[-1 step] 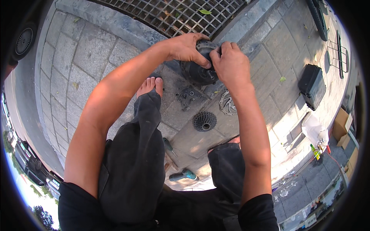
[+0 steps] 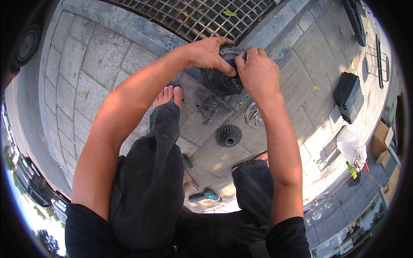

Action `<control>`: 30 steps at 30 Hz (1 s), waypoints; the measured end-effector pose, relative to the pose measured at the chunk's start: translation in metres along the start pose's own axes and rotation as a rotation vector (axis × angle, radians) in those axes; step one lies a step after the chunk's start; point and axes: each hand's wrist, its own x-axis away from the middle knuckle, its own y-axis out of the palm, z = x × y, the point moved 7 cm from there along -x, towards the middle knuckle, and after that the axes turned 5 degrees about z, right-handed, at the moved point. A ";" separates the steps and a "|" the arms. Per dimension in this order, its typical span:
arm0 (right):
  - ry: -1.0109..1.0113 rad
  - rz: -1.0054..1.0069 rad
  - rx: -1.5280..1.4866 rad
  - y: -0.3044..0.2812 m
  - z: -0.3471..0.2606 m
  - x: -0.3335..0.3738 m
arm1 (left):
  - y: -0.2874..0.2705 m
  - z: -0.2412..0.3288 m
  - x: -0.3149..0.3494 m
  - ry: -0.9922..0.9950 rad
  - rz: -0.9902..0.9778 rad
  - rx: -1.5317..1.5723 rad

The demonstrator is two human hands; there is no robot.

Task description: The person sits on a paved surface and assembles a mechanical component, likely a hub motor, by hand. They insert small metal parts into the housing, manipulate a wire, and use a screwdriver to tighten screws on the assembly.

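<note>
A black bicycle hub motor (image 2: 223, 81), round and dusty, stands in front of me beside the low stone curb. My left hand (image 2: 211, 52) grips it from the left, fingers over the far rim and thumb on the face near the axle. On the other side, my right hand (image 2: 260, 71) is closed against the motor, thumb and forefinger together near the axle; what they pinch is hidden. Closer to me lie several small dark metal parts (image 2: 209, 107), a dark cassette (image 2: 228, 135) of stacked sprockets, and a disc brake rotor (image 2: 249, 114) partly covered by my right forearm.
Between my feet are a screwdriver (image 2: 188, 162) and a teal cordless drill (image 2: 206, 195). A metal grating (image 2: 195, 19) lies beyond the curb. Rightward are a black case (image 2: 348, 96), a tyre (image 2: 355, 23), a black rack (image 2: 379, 62) and a cardboard box (image 2: 380, 139) on the paving.
</note>
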 end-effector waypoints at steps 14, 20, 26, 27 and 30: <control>-0.027 0.017 -0.039 0.002 0.005 -0.009 | 0.000 0.001 0.006 0.062 0.047 -0.021; -0.092 -0.034 0.045 0.002 -0.004 -0.011 | 0.000 -0.002 0.006 0.064 0.080 -0.004; 0.099 -0.164 -0.066 0.001 0.005 -0.017 | -0.001 -0.002 0.007 0.035 0.094 -0.045; 0.066 -0.169 -0.043 0.002 0.005 -0.020 | -0.001 -0.002 0.006 0.039 0.086 -0.060; 0.035 -0.187 -0.040 0.001 0.006 -0.024 | -0.001 0.008 0.008 0.038 0.039 -0.044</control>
